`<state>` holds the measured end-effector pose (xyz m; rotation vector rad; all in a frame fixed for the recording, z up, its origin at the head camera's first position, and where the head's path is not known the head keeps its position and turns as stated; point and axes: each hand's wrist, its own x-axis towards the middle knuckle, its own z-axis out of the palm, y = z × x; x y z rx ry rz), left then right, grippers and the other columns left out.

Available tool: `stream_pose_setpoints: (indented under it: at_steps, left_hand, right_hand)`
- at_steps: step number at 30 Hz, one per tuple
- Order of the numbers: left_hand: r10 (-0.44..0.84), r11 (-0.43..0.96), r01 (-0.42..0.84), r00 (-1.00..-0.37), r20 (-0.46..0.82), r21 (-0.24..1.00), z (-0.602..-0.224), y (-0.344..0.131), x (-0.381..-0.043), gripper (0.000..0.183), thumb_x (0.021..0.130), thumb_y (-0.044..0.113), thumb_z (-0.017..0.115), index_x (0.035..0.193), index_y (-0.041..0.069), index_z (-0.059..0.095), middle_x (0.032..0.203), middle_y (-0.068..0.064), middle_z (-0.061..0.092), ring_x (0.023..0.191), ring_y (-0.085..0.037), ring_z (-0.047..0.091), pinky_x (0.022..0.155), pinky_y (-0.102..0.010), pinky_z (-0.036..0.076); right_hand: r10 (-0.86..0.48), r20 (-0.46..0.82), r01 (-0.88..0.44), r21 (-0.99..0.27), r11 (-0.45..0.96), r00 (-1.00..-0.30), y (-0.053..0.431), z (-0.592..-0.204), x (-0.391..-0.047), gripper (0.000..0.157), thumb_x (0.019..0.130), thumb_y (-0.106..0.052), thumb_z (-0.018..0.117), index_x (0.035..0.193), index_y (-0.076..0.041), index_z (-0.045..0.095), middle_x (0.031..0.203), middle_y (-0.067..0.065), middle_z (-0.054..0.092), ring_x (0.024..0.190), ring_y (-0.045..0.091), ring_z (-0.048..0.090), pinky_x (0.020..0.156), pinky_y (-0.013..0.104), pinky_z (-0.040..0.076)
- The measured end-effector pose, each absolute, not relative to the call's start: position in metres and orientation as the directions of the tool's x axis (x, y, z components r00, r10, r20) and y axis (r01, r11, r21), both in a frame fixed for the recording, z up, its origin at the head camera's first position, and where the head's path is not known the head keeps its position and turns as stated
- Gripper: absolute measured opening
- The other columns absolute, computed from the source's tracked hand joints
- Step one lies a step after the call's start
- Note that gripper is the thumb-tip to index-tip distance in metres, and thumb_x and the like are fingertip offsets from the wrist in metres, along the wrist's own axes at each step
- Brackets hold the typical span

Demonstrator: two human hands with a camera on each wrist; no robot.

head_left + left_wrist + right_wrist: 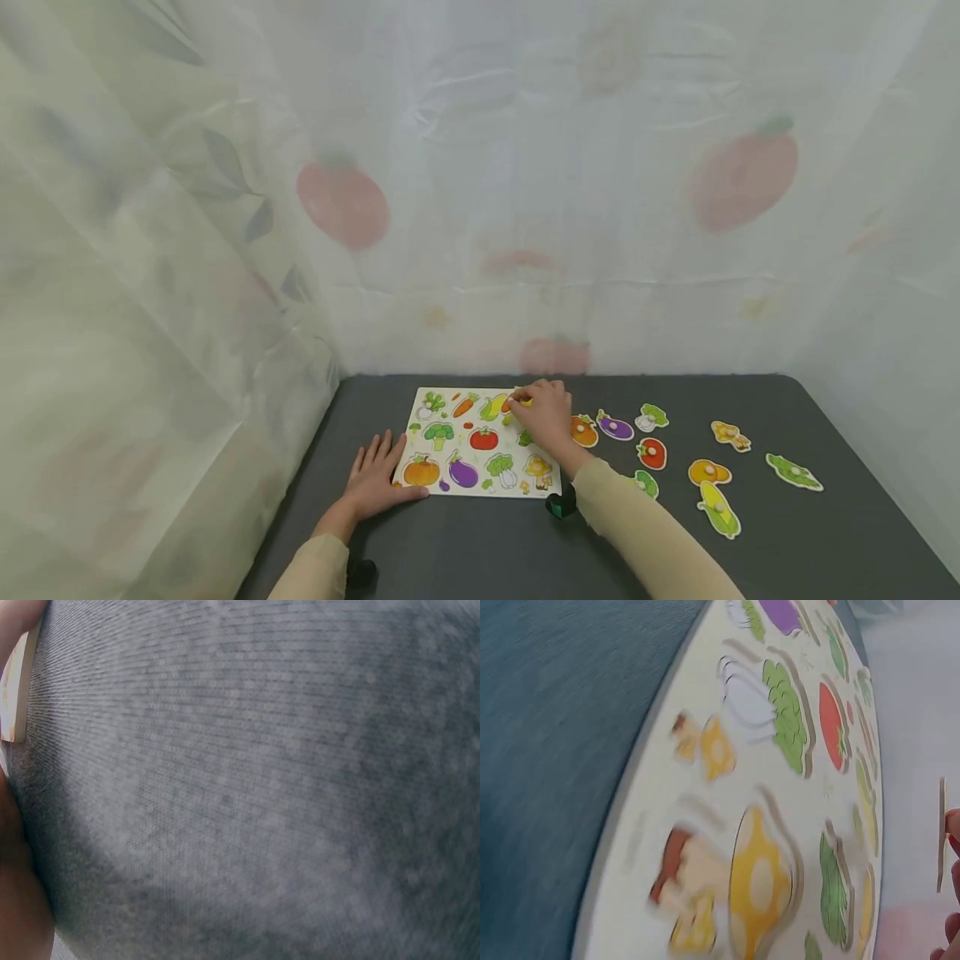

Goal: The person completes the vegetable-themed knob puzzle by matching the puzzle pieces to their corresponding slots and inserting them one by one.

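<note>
A white wooden puzzle board (480, 492) printed with vegetables lies on the dark table. At its left edge, my left hand (371, 479) is spread, its thumb along the front left corner; the left wrist view shows only a bit of that hand and the board's side. My right hand (543, 412) is above the board's back right part and pinches a thin orange puzzle piece (506, 406). The right wrist view shows this piece (942, 836) edge-on, raised off the board, so its picture is hidden there. Printed mushroom (761, 885) and pea pod (831, 889) recesses show close by.
Right of the board lie knobbed pieces: pumpkin (583, 431), eggplant (617, 428), leafy cabbage (651, 417), tomato (652, 453), mushroom (731, 436), yellow-orange piece (705, 472), corn (718, 510), pea pod (793, 472). A green piece (645, 483) is partly behind my right sleeve. Curtains stand behind and left.
</note>
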<state>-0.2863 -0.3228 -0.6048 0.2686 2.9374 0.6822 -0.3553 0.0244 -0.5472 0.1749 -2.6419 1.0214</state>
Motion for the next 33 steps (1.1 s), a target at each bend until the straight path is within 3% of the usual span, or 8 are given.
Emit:
stream_pose_setpoints:
  at_steps: [7, 16, 23, 29, 33]
  left_hand:
    - [0.209, 0.871, 0.156, -0.976, -0.065, 0.467, -0.605, -0.322, -0.287, 0.122, 0.076, 0.081, 0.067, 0.165, 0.012, 0.020, 0.169, -0.023, 0.010, 0.154, -0.045, 0.001, 0.119, -0.064, -0.007]
    - [0.186, 0.874, 0.119, -0.978, -0.098, 0.472, -0.593, -0.318, -0.284, 0.121, 0.075, 0.074, 0.075, 0.164, 0.010, 0.024, 0.168, -0.024, 0.012, 0.154, -0.047, 0.004, 0.119, -0.065, -0.004]
    - [0.176, 0.883, 0.114, -0.980, -0.096, 0.455, -0.604, -0.320, -0.286, 0.124, 0.072, 0.083, 0.068, 0.165, 0.015, 0.021, 0.169, -0.020, 0.011, 0.155, -0.043, 0.002, 0.120, -0.062, -0.006]
    - [0.180, 0.877, 0.118, -0.980, -0.091, 0.466, -0.601, -0.319, -0.286, 0.122, 0.074, 0.077, 0.073, 0.164, 0.011, 0.024, 0.168, -0.025, 0.013, 0.154, -0.047, 0.003, 0.119, -0.066, -0.004]
    - [0.159, 0.894, 0.095, -0.981, -0.113, 0.439, -0.605, -0.320, -0.290, 0.124, 0.072, 0.083, 0.069, 0.165, 0.016, 0.021, 0.170, -0.018, 0.011, 0.155, -0.043, 0.001, 0.120, -0.063, -0.005]
  right_hand:
    - [0.037, 0.282, -0.168, -0.667, 0.726, -0.959, -0.002, -0.554, -0.368, 0.013, 0.092, -0.033, 0.076, 0.090, -0.022, 0.082, 0.102, 0.002, 0.066, 0.112, 0.032, 0.049, 0.100, 0.056, 0.034]
    - [0.053, 0.232, -0.114, -0.649, 0.752, -0.971, -0.031, -0.563, -0.382, 0.011, 0.091, -0.035, 0.078, 0.088, -0.025, 0.082, 0.109, 0.003, 0.063, 0.115, 0.031, 0.047, 0.097, 0.051, 0.037]
    - [0.039, 0.214, -0.100, -0.605, 0.790, -0.976, -0.049, -0.569, -0.389, 0.010, 0.090, -0.033, 0.079, 0.089, -0.024, 0.082, 0.105, 0.002, 0.063, 0.113, 0.030, 0.048, 0.097, 0.052, 0.038]
    - [0.015, 0.202, -0.109, -0.589, 0.801, -0.979, -0.059, -0.575, -0.390, 0.011, 0.091, -0.035, 0.078, 0.088, -0.025, 0.081, 0.106, 0.001, 0.063, 0.113, 0.029, 0.048, 0.095, 0.050, 0.039]
    - [-0.006, 0.214, -0.133, -0.584, 0.801, -0.977, -0.064, -0.578, -0.391, 0.013, 0.091, -0.036, 0.078, 0.086, -0.024, 0.080, 0.103, 0.000, 0.062, 0.110, 0.028, 0.048, 0.094, 0.050, 0.039]
